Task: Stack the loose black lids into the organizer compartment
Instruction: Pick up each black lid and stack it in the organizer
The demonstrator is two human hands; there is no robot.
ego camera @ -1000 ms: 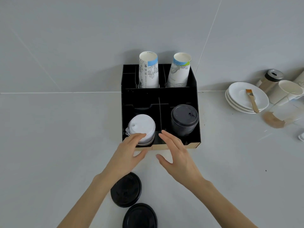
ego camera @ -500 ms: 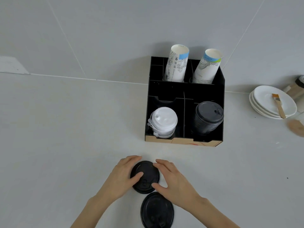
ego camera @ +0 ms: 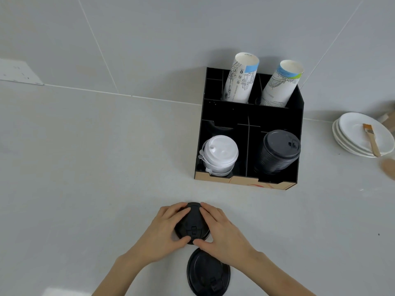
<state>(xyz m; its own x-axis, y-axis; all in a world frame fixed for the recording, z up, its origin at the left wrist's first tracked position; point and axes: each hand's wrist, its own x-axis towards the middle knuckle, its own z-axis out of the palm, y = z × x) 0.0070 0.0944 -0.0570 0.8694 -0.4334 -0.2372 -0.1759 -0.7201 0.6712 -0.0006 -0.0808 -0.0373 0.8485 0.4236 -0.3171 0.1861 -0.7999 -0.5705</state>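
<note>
A loose black lid (ego camera: 193, 224) lies on the counter in front of me, with my left hand (ego camera: 162, 233) and my right hand (ego camera: 222, 232) both closed around its edges. A second loose black lid (ego camera: 208, 274) lies flat just below it, partly under my right wrist. The black organizer (ego camera: 252, 116) stands further back to the right. Its front right compartment holds a stack of black lids (ego camera: 277, 151). Its front left compartment holds a stack of white lids (ego camera: 220, 153).
Two stacks of printed paper cups (ego camera: 241, 79) lean in the organizer's back compartments. White saucers (ego camera: 354, 135) with a small brush (ego camera: 372, 139) sit at the right edge. A white wall outlet (ego camera: 18, 72) is at far left. The organizer backs onto the tiled wall.
Both hands drew back from the organizer's front to the nearer loose lid and closed on its edges. The view shifted left, so the organizer now sits further right.
</note>
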